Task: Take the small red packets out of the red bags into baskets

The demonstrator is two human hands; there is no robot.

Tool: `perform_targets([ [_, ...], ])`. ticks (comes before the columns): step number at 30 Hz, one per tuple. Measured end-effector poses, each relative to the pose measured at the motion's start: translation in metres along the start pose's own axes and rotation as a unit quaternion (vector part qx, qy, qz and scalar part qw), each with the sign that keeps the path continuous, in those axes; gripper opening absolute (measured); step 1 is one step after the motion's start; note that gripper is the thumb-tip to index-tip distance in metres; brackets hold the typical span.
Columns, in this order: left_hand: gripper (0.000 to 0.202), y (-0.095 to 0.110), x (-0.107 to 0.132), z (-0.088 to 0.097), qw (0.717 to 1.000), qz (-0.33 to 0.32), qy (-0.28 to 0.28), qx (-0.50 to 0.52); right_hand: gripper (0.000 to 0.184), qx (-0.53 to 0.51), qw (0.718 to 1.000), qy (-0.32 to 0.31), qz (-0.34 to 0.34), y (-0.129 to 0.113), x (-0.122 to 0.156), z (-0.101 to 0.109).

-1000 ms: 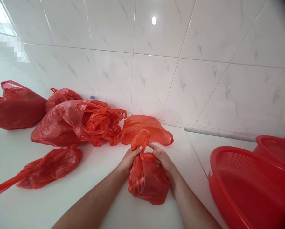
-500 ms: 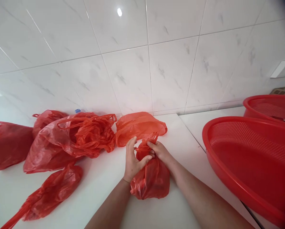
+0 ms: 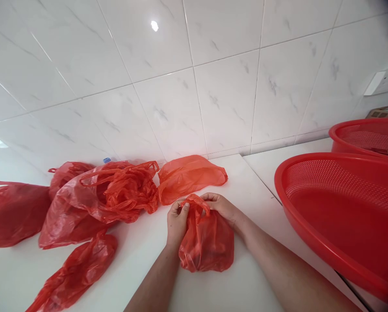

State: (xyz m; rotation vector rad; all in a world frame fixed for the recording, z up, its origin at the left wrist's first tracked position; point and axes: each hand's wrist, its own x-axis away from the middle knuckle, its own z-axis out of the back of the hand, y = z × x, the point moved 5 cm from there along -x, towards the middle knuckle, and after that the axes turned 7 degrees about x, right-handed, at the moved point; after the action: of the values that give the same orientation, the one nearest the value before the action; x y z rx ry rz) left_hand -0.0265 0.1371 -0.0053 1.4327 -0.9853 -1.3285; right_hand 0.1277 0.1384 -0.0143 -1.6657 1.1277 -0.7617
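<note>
A red plastic bag point(image 3: 210, 247) stands upright on the white counter in front of me, with something inside that its thin walls blur. My left hand point(image 3: 177, 222) pinches the left side of its gathered mouth between thumb and fingers. On the other side of the mouth, my right hand point(image 3: 221, 209) grips the bag near a handle loop; part of its fingers is hidden behind the plastic. Just behind the hands lies a flat red bag point(image 3: 190, 177), apart from the one I hold.
Several filled red bags point(image 3: 77, 212) crowd the left, one with crumpled bags point(image 3: 129, 186) on top. A slender red bag point(image 3: 83, 268) lies nearer. Large red perforated baskets point(image 3: 330, 225) fill the right. Along the back runs a tiled wall point(image 3: 226, 91) with a socket point(image 3: 384, 82).
My left hand, spread beside the bag before, has closed on its rim. The bag's bunched top has been spread wider and lowered. The view has tilted slightly.
</note>
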Motion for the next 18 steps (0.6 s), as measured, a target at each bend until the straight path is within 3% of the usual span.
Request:
perform_targets([
  [2,0.019,0.001,0.002,-0.003,0.999,0.009,-0.010,0.042,0.046,0.104,0.993,0.048,0.027,-0.002,-0.001,0.005],
  [4,0.018,0.002,0.005,-0.005,0.998,0.009,-0.010,0.067,0.048,0.245,0.959,0.133,0.059,-0.005,-0.001,0.013],
  [7,0.013,0.006,0.010,-0.010,0.998,-0.042,-0.019,0.031,0.031,0.399,0.883,0.229,0.096,-0.009,0.001,0.022],
  [9,0.010,0.011,0.013,-0.013,0.995,-0.093,-0.041,-0.014,0.021,0.415,0.870,0.240,0.112,-0.009,0.001,0.024],
  [14,0.005,0.015,0.015,-0.018,0.978,-0.166,-0.077,-0.098,0.026,0.284,0.932,0.188,0.127,-0.013,-0.002,0.028],
  [18,0.002,0.017,0.012,-0.019,0.965,-0.210,-0.073,-0.142,0.028,0.174,0.976,0.110,0.063,-0.014,-0.003,0.035],
])
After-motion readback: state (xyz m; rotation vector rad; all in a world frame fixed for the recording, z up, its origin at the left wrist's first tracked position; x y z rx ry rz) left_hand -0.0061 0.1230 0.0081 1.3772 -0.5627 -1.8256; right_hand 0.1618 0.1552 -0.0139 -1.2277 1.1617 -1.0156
